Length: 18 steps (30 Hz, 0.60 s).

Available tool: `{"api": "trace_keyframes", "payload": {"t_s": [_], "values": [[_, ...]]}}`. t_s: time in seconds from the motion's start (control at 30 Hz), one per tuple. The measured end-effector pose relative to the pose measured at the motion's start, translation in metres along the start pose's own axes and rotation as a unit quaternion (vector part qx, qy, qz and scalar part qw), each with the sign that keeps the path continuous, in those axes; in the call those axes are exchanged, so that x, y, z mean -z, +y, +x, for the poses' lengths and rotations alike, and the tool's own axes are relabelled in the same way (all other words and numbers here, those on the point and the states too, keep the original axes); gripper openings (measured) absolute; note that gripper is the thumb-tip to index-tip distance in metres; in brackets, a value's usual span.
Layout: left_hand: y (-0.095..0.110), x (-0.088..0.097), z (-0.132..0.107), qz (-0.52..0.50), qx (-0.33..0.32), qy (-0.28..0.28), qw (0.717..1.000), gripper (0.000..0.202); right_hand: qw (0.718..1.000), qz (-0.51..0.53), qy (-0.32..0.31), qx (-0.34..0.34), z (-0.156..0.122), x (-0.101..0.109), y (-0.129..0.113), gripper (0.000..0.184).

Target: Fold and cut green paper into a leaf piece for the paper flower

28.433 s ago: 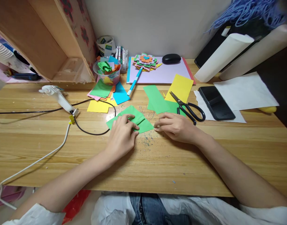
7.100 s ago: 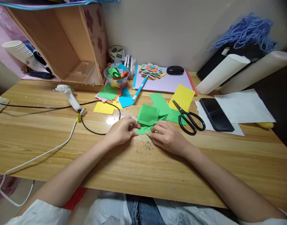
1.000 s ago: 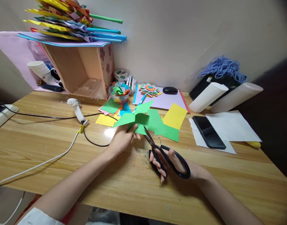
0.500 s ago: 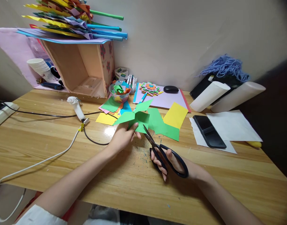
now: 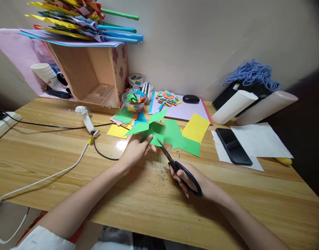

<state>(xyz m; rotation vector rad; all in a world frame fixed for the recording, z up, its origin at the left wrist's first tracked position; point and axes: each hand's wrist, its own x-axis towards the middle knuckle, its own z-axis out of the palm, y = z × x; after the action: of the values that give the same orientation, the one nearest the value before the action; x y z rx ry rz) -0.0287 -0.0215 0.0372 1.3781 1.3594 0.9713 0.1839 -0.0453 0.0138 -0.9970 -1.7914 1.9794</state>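
Here, we look down on a broad wooden desk (image 5: 57, 163), its pale grain glossy and scuffed with small marks. An open wooden box (image 5: 97, 76) stands at the back left. Flat green sheets (image 5: 184, 140) and a yellow sheet (image 5: 196, 127) lie in the middle, with a black phone (image 5: 234, 146) to the right. Our left hand (image 5: 136, 152) is curled shut, thumb and fingers pinching a folded green paper (image 5: 152, 129). The paper is thin and crisp, its pointed flaps spreading like pinwheel blades, and it is held just above the desk. Our right hand (image 5: 205, 182) is nearer us, closed through the black loops of the scissors (image 5: 178, 167). Their long axis slants up and left from that hand to the paper. The slim metal blades look nearly closed, tips meeting the paper's lower right edge.
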Motion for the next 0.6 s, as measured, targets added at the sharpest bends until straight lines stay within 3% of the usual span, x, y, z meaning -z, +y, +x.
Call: {"api": "trace_keyframes", "payload": {"t_s": [0.2,0.43,0.6], "values": [[-0.0029,0.0018,0.0015,0.005,-0.003,-0.006,1.000,0.042,1.000,0.007,0.016,-0.024,0.0019,-0.0015,-0.0038,0.047],[-0.0039,0.0021,-0.0004,-0.007,0.016,-0.049,0.999,0.048,0.997,0.065,-0.032,0.001,0.0029,-0.0059,-0.0066,0.062],[-0.0043,0.0001,-0.0009,-0.011,0.019,-0.053,0.998,0.048,0.998,0.069,-0.009,0.004,0.0072,-0.0098,-0.0023,0.060]]}}
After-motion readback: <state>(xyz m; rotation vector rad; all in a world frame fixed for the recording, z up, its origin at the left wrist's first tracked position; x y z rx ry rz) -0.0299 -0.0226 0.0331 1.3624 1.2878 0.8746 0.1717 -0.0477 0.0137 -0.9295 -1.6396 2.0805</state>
